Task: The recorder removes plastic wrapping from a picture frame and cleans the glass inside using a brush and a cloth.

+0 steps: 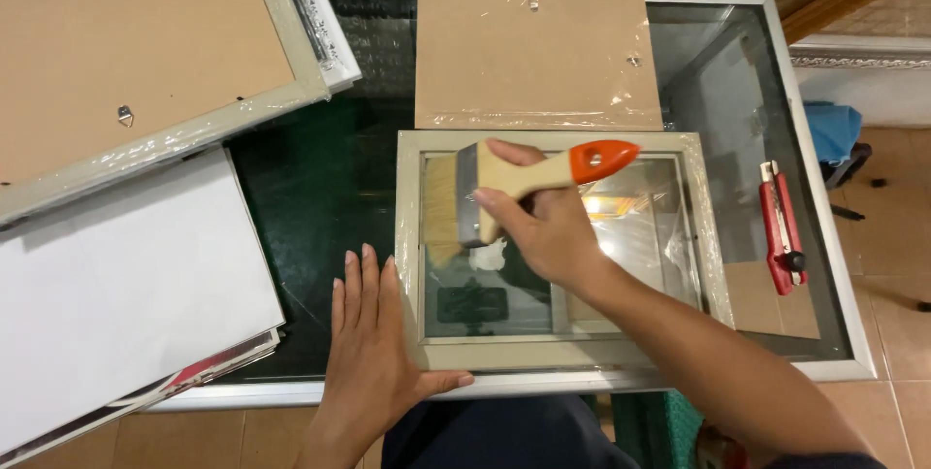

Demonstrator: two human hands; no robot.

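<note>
A wide paintbrush is gripped in the right hand over a glazed picture frame; the frame's left edge is pressed flat by the left hand.

frame on table | board behind | knife right | sheets left

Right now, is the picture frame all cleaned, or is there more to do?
Not finished. The right hand holds the brush on the frame's glass, while the left hand steadies the frame. The backing board lies apart, not fitted yet.
</note>
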